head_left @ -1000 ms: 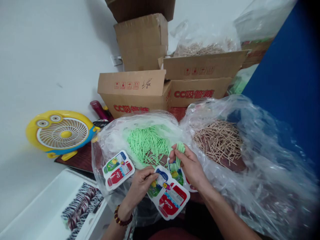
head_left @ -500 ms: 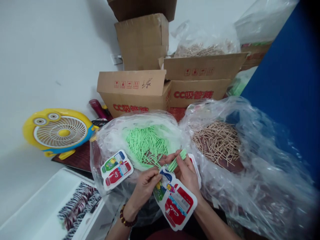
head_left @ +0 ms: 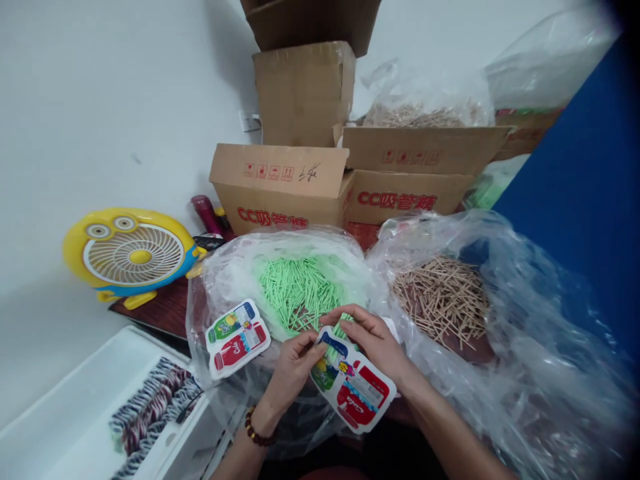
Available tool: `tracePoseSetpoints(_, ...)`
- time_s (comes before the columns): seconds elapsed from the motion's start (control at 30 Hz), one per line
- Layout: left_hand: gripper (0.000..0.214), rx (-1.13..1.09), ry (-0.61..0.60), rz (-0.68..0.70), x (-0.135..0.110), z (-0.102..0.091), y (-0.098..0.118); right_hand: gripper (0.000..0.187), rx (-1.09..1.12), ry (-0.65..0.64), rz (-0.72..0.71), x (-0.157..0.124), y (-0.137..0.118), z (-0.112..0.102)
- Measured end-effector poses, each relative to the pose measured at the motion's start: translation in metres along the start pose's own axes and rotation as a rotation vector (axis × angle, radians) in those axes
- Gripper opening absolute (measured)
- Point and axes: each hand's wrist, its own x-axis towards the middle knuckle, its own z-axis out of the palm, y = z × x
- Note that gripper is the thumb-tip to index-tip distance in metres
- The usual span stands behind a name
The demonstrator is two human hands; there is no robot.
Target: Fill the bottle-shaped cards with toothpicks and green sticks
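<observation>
Beside the left grip (head_left: 293, 370) pinching a packet (head_left: 354, 381), green sticks (head_left: 341, 327) held by the right grip (head_left: 376, 341) now sit lower, seemingly part-inserted.

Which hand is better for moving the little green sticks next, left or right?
Probably the right hand: its fingers already hold some green sticks close to the top edge of the Cola-printed packet. The left hand is busy gripping that packet.
</observation>
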Motion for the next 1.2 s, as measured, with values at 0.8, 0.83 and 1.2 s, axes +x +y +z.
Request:
tracePoseSetpoints(0.8,0.022,0.008,0.112,0.236,0.004,-0.02,0.015,0.014,-0.986,-0.299,-0.469,0.037,-0.071,0.026)
tracePoseSetpoints(0.83,0.022,0.005,0.128,0.246,0.003,-0.021,0.015,0.014,-0.996,-0.307,-0.484,0.039,-0.072,0.028)
tracePoseSetpoints(1.2,0.02,-0.202,0.23,0.225,0.005,-0.04,0.006,0.013,-0.998,-0.27,-0.533,0.048,-0.086,0.043)
